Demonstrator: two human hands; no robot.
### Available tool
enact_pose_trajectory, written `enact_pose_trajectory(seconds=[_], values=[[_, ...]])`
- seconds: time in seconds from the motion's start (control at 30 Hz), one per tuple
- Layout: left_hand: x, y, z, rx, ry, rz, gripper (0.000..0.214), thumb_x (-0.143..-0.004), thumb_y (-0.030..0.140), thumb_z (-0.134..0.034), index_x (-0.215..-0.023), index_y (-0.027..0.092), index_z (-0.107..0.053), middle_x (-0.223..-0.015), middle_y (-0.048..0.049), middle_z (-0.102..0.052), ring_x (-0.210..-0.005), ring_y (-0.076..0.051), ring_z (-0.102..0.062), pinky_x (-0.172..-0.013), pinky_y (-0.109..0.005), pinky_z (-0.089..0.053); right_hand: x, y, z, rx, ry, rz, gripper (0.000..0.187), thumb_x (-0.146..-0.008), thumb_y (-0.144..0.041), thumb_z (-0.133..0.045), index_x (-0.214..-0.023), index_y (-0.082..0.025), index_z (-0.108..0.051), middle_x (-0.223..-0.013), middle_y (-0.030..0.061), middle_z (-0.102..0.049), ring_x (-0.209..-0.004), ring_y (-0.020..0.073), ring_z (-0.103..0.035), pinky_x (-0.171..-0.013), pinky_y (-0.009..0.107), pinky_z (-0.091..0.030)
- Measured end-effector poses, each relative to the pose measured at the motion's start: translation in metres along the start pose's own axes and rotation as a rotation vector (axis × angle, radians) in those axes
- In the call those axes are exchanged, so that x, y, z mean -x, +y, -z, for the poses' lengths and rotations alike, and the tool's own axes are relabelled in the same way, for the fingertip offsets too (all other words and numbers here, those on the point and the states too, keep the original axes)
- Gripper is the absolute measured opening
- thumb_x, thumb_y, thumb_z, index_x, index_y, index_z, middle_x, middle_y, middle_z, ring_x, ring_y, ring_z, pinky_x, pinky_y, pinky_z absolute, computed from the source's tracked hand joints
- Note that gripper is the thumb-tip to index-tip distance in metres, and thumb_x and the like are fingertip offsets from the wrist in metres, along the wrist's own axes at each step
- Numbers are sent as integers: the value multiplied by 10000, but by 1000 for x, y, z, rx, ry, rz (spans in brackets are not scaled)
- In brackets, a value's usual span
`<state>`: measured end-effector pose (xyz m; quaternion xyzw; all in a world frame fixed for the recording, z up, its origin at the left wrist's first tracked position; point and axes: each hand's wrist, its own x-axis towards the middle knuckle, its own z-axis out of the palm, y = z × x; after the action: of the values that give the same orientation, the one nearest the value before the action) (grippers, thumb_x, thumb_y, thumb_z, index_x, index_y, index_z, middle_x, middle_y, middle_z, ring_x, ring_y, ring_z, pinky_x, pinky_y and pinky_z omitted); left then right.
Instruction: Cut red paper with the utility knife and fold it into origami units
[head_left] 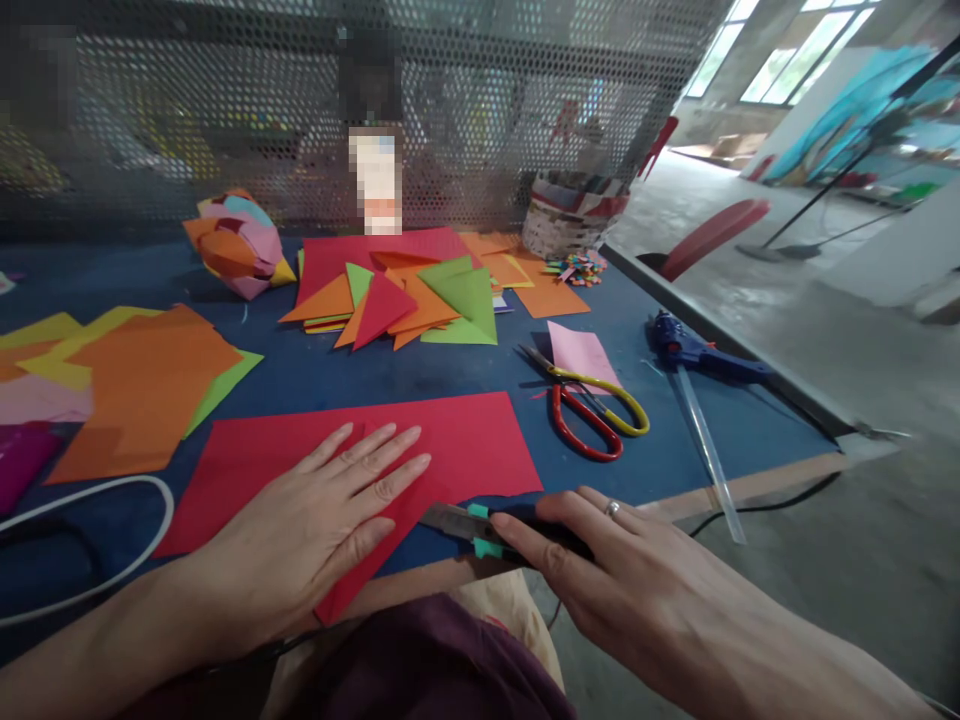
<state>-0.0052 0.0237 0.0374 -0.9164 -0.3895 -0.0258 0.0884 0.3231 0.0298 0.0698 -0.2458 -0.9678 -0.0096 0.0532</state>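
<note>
My left hand lies flat with fingers spread on a large red paper sheet at the near edge of the blue table. The sheet's near corner is folded over under my palm. My right hand is closed around a black and teal utility knife, whose blade end points left and touches the red sheet's folded edge.
Red and yellow scissors lie beside a pink paper square. A blue glue gun and a clear ruler rest at the right edge. Piles of coloured paper, folded triangles, a paper ball, a basket, a white cable.
</note>
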Motion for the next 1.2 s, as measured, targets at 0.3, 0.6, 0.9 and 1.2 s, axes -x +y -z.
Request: enact_pose_trajectory(seconds=[0.3,0.6,0.9,1.2], values=[[-1,0,-1,25,15,12,618,-1085,345,-326,-1636,294,-51,-1690,63,-261,-1554,-86,-271,-1263,-252,-49,-7,-1,5,-8,2,33,549,-954,-28,-373,-1470,-159,-504,-1054,89,-659,-826,219,-678,-657,336,-559],[0,0,-2,36,6,8,624,-1085,324,-335,-1636,277,-45,-1706,75,-206,-1580,-65,-168,-1253,-230,41,-8,-6,10,-53,6,45,526,-970,-39,-328,-1432,-167,-545,-998,66,-661,-786,199,-673,-630,309,-542],[0,0,-1,67,-11,23,628,-1087,350,-351,-1636,289,-52,-1707,70,-197,-1580,-70,-171,-1252,-228,68,-8,-7,8,-53,21,60,506,-1006,-93,-322,-1459,-173,-534,-1035,69,-671,-838,196,-673,-679,295,-538],[-2,0,-2,86,-8,25,595,-1088,353,-345,-1632,296,-110,-1699,70,-226,-1580,-78,-181,-1257,-243,54,-14,-11,11,-23,39,70,479,-1081,-143,-243,-1427,-178,-572,-1024,61,-690,-837,183,-687,-672,285,-534]])
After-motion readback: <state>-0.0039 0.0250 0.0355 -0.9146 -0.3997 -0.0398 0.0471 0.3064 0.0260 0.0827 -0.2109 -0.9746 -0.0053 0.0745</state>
